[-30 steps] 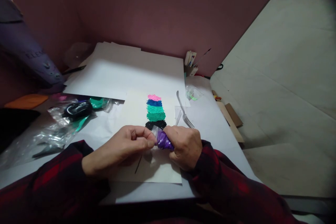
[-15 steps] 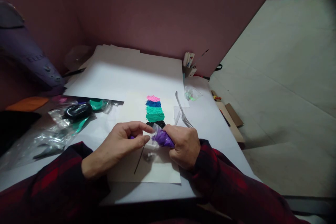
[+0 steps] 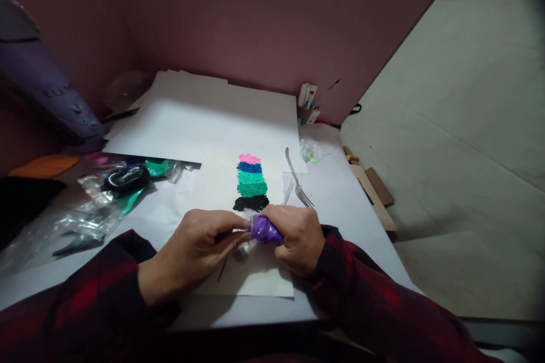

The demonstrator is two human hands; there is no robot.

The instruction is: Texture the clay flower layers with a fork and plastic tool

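My right hand (image 3: 298, 238) is wrapped round a small clear plastic bag of purple clay (image 3: 264, 230). Thumb and fingers of my left hand (image 3: 196, 247) pinch the bag's open-looking end, to the left of the clay. Both hands are above a cream sheet (image 3: 264, 281). On that sheet, just beyond the hands, textured clay bands run in a column: pink (image 3: 249, 159), blue (image 3: 249, 168), green (image 3: 251, 182) and black (image 3: 251, 203). A thin dark stick (image 3: 222, 270) lies partly hidden under my left hand.
Right of the sheet lies a fork (image 3: 297, 181), with a small clear bag (image 3: 313, 151) farther back. Plastic packets with black clay (image 3: 126, 178) and green clay (image 3: 156, 168) are at the left. Large white sheets (image 3: 221, 119) lie toward the wall, near a purple bottle-like container (image 3: 63, 79).
My left fingers have moved right and closed onto the bag's end; before, they were apart beside it. The black band shows more fully now. My right hand has barely moved.
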